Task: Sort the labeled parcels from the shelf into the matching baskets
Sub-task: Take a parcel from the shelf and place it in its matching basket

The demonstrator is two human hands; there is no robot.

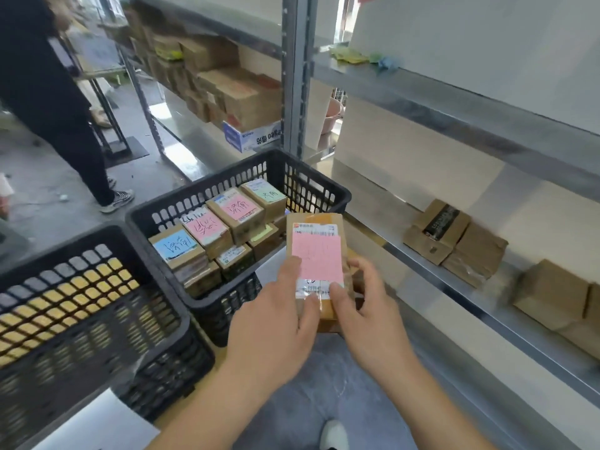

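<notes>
parcel [316,251]: flat rectangular cardboard box, taped, pink paper label on its top face; long axis runs away from the person. held above the floor between basket [328,190], of black perforated plastic, and metal shelf [454,254]. left hand [276,323] and right hand [370,316] both grip its near end.

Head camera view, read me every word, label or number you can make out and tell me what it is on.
Nothing reads with certainty.
Held parcel, pink sticker and printed shipping label: blurred.
Parcels in the far basket, handwritten characters on the blue sticker, the pink stickers and the green sticker: too unclear to quote.
White and blue carton on the shelf: print appears upside down, unreadable.
Black band on the shelf box: blurred.
</notes>
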